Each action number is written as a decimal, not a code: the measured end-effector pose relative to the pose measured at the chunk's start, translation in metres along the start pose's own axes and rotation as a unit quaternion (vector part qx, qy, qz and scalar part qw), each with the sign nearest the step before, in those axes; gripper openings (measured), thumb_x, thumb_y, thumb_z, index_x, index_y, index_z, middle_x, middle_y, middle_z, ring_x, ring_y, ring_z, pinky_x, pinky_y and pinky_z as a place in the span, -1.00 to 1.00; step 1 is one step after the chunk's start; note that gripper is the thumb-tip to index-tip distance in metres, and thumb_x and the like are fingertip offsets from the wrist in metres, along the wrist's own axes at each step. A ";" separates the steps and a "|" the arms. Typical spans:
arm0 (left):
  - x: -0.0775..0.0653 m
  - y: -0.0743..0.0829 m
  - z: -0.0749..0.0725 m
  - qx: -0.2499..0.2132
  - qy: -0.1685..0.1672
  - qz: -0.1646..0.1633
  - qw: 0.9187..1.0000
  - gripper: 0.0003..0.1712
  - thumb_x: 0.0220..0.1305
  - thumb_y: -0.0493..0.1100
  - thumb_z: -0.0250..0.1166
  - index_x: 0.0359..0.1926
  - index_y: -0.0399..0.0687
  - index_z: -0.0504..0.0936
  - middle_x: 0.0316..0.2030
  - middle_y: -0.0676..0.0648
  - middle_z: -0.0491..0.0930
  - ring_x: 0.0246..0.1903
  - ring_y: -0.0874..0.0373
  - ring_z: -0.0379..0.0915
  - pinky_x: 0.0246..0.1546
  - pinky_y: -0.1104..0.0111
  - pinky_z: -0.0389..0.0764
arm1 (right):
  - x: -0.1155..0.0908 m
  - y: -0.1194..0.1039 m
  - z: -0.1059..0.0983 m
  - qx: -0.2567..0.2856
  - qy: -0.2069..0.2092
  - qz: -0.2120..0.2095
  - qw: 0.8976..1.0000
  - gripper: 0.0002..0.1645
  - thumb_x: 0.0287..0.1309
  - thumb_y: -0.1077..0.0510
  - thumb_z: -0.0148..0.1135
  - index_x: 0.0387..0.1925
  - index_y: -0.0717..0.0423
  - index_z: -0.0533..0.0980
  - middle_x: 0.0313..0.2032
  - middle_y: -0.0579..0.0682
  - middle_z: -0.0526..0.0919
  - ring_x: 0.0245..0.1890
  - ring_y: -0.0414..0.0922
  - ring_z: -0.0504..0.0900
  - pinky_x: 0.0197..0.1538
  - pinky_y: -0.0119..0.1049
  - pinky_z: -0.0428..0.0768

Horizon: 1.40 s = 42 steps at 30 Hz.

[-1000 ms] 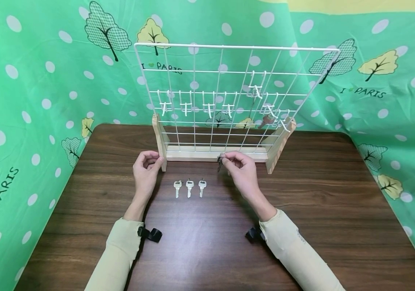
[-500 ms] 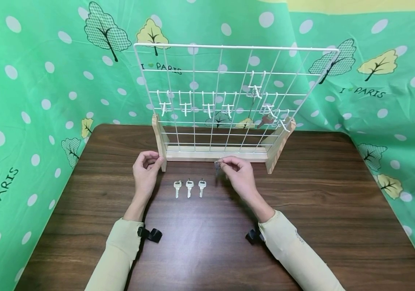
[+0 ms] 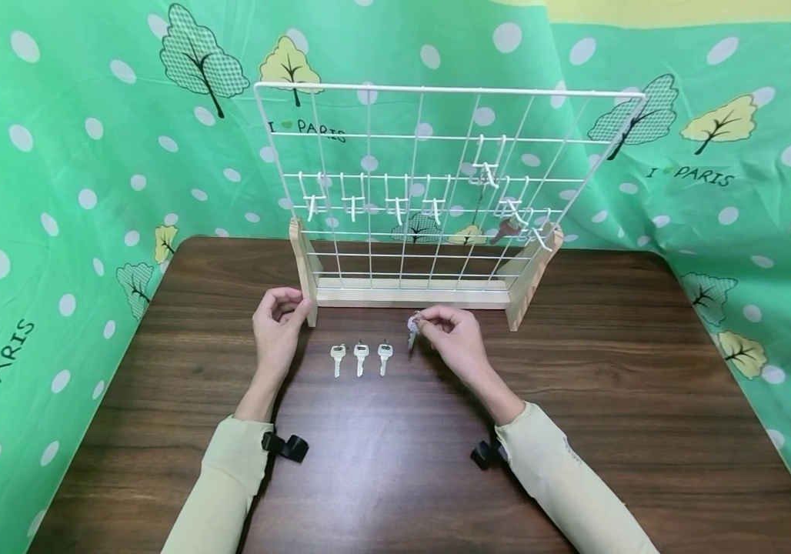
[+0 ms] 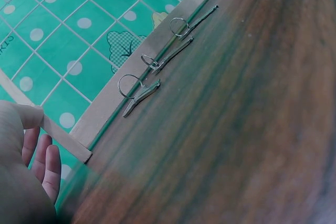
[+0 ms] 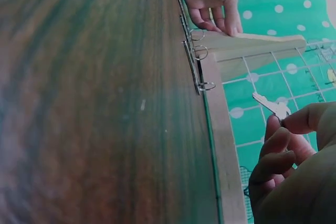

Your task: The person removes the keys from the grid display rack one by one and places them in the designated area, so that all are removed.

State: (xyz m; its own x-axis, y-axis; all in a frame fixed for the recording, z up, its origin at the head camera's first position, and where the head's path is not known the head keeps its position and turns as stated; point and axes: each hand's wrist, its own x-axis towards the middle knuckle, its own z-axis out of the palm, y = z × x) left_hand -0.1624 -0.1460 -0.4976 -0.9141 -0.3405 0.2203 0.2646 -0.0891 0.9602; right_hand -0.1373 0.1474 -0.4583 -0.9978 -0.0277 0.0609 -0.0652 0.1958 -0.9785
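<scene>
My right hand (image 3: 460,338) pinches a silver key (image 3: 412,326) between thumb and fingertips, just in front of the rack's wooden base bar. Seen from the right wrist, the blade of this key (image 5: 272,106) points away from the fingers. My left hand (image 3: 276,327) grips the front of the left wooden upright (image 3: 305,269) of a white wire grid rack (image 3: 395,137), thumb against the wood. Three more keys (image 3: 362,359) lie in a row on the table between the hands, each with a ring, as the left wrist view shows.
Several white double-wire hooks (image 3: 398,208) hang across the grid. A reddish key (image 3: 506,230) hangs on a hook at the right, and another hangs near the upper hook (image 3: 485,175). A dark wood table (image 3: 382,477) lies below, with a green patterned cloth (image 3: 91,154) behind.
My right hand has drawn slightly toward me and left with the key, away from the base bar. The key has turned so its face catches light. My left hand stays on the upright.
</scene>
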 end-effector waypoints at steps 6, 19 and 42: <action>0.001 -0.001 0.000 -0.004 0.002 -0.003 1.000 -0.74 0.35 -0.54 0.46 -0.03 -0.60 0.59 -0.24 0.09 0.69 -0.23 0.25 0.59 -0.19 0.56 0.63 | -0.001 0.006 -0.003 -0.060 -0.021 0.003 0.998 -0.83 0.27 0.42 0.41 -0.14 0.37 0.81 -0.28 0.15 0.86 -0.51 -0.36 0.50 -0.42 -0.53 0.45; 0.001 -0.001 0.000 0.000 0.000 -0.005 1.000 -0.79 0.34 -0.55 0.46 -0.07 -0.47 0.64 -0.24 0.11 0.69 -0.23 0.27 0.60 -0.17 0.56 0.64 | -0.001 0.024 -0.006 -0.153 -0.050 -0.019 0.987 -0.87 0.25 0.32 0.50 -0.19 0.17 0.87 -0.38 -0.06 0.82 -0.51 -0.30 0.52 -0.41 -0.48 0.42; 0.001 -0.001 0.000 0.001 0.001 -0.011 1.000 -0.77 0.34 -0.53 0.47 -0.05 -0.52 0.62 -0.24 0.10 0.68 -0.23 0.27 0.60 -0.17 0.56 0.63 | 0.003 0.027 -0.007 -0.215 -0.062 -0.055 0.973 -0.88 0.24 0.34 0.52 -0.22 0.12 0.85 -0.50 -0.15 0.69 -0.52 -0.27 0.51 -0.40 -0.45 0.44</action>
State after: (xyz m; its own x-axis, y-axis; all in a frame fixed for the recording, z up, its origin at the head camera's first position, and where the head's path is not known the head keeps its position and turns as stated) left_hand -0.1635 -0.1460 -0.4981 -0.9190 -0.3400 0.1996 0.2443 -0.0937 0.9652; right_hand -0.1420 0.1594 -0.4831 -0.9766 -0.1846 0.1100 -0.1983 0.5768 -0.7925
